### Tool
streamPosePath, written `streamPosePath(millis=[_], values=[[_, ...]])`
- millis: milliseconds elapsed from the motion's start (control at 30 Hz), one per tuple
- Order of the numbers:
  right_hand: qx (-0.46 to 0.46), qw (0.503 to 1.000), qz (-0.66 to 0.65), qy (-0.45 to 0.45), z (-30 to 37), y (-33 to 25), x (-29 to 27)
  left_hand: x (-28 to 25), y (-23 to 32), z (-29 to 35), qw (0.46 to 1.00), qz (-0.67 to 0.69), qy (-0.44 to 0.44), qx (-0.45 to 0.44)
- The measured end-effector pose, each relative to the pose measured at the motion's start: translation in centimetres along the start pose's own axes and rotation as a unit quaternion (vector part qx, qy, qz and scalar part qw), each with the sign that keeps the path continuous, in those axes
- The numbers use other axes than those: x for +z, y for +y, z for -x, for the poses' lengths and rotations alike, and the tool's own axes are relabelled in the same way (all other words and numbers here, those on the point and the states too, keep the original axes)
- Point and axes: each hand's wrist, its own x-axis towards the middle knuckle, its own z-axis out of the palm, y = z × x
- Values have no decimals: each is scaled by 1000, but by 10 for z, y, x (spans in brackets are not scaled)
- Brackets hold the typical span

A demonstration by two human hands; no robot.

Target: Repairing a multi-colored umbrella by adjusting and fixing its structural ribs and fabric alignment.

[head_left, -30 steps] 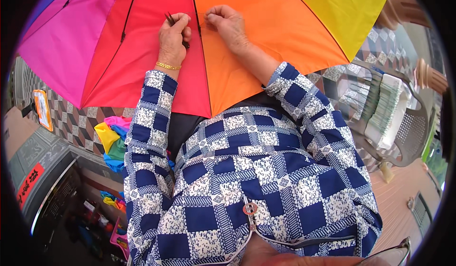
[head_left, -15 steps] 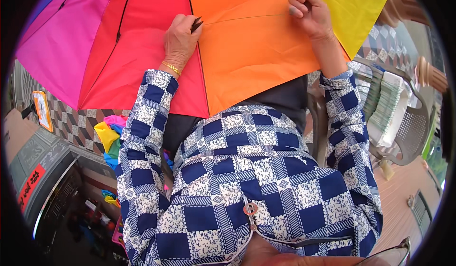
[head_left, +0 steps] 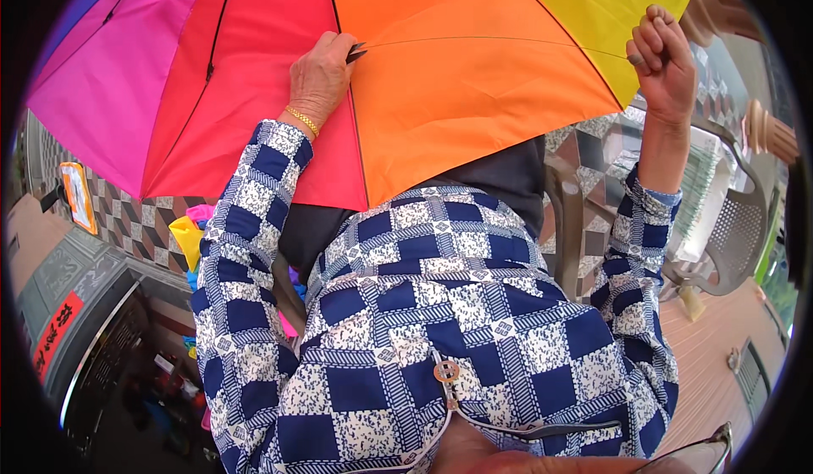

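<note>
Far left: a long red rectangular strip (head_left: 59,330) with dark characters is mounted on a grey surface. The wide lens bends it, and the characters are not transcribed. Just beyond it stands a white sign in an orange frame (head_left: 78,197); its markings are too small to read.

Left: a crumpled yellow, pink and blue fabric bundle (head_left: 188,241) lies beside the near edge of the work.

Centre: the work is a multicoloured fabric umbrella canopy (head_left: 457,110) with thin black ribs (head_left: 213,38), spread over the person's lap and away to the far side. Panels run violet, magenta, red, orange and yellow. No label shows on the visible panels.

Left hand (head_left: 322,76): at the red-orange seam, fingers curled closed around a dark, slender tool with two points (head_left: 356,52). The points project to the right, slightly apart.

Thread: a thin dark thread (head_left: 483,38) crosses the orange panel from beside the tool to the right hand (head_left: 664,63). That hand is raised at the yellow panel's edge, fingers folded, and appears to pinch the thread. Whether it also holds a needle cannot be told.

Status (judged): canopy opened, ribs laid along the seams, thread drawn out long. Thread not yet pulled down or trimmed; the condition of the seam joint is hidden by the left hand.

Right: a grey plastic chair (head_left: 735,235) carries a white bundle (head_left: 699,196); no readable writing shows there.
</note>
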Motion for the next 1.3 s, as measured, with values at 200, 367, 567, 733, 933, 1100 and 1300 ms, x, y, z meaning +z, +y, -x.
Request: streamPosePath(millis=[200, 367, 567, 733, 933, 1100, 1300], values=[[-3, 999, 36, -6, 10, -2, 11, -2, -8, 7, 1000, -8, -15, -12], [8, 998, 55, -10, 25, -4, 29, -8, -9, 7, 991, -80, -103, 37], [-3, 997, 69, -29, 42, -7, 45, -9, 0, -2, 978, -137, -152, 47], [-15, 997, 58, -53, 50, -6, 44, -5, 3, -8, 968, -171, -172, 64], [3, 989, 143, -35, 59, 2, 60, -12, -4, -7, 975, -139, -171, -9], [15, 792, 535, -293, 87, 103, 114, 2, -7, 13, 990, 7, -94, -101], [-74, 630, 667, -391, 80, 181, 99, 3, -24, 15, 988, 43, -36, -145]])
